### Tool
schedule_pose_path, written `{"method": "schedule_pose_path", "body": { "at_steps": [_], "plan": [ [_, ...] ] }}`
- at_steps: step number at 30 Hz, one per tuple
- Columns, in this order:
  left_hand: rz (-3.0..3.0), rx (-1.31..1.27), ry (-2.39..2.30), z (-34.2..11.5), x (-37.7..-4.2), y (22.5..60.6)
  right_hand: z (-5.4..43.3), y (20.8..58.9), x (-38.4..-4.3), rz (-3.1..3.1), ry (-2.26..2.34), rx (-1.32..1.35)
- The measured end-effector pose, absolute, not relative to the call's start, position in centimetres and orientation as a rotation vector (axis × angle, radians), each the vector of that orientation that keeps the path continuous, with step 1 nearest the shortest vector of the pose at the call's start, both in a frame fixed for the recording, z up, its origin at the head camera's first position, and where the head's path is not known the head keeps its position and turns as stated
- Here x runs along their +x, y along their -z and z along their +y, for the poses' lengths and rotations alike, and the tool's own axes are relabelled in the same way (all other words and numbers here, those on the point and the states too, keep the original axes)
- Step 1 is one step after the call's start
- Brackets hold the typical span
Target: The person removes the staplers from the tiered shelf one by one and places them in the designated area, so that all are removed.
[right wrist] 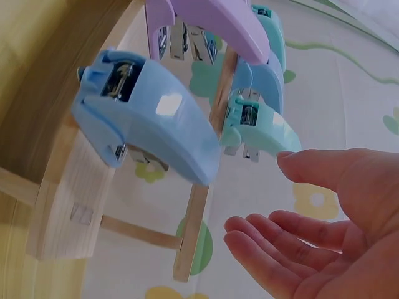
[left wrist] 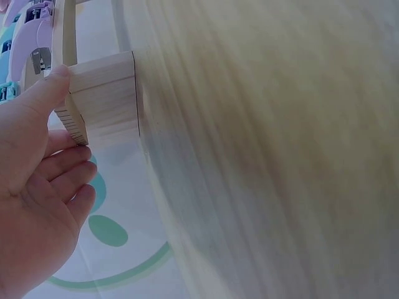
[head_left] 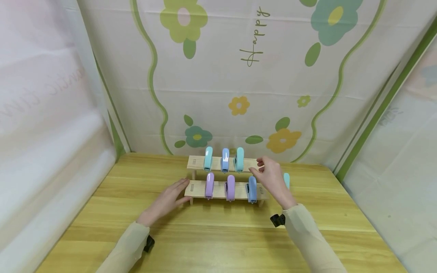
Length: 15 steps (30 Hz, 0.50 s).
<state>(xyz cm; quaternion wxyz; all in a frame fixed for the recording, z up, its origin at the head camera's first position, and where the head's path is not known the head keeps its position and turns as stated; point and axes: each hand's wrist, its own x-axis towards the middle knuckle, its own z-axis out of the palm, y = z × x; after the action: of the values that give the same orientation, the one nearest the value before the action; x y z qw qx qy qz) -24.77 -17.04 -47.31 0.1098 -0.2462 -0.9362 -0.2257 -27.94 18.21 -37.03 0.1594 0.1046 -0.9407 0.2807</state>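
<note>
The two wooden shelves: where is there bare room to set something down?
The widest bare patch is the table in front of the lower shelf, between the sleeves. A smaller gap lies on that shelf, between the right purple stapler and the blue stapler. Crowded: the upper shelf, three staplers standing close and the right hand by its right end.
</note>
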Motion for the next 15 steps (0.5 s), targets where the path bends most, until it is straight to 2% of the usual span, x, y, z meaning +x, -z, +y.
{"method": "schedule_pose_path", "body": {
  "at_steps": [15],
  "plan": [
    [-2.731, -0.724, 0.646, -16.9, -24.7, 47.1, 16.0, 37.3, -28.4, -2.712, -0.863, 0.338]
  ]
}}
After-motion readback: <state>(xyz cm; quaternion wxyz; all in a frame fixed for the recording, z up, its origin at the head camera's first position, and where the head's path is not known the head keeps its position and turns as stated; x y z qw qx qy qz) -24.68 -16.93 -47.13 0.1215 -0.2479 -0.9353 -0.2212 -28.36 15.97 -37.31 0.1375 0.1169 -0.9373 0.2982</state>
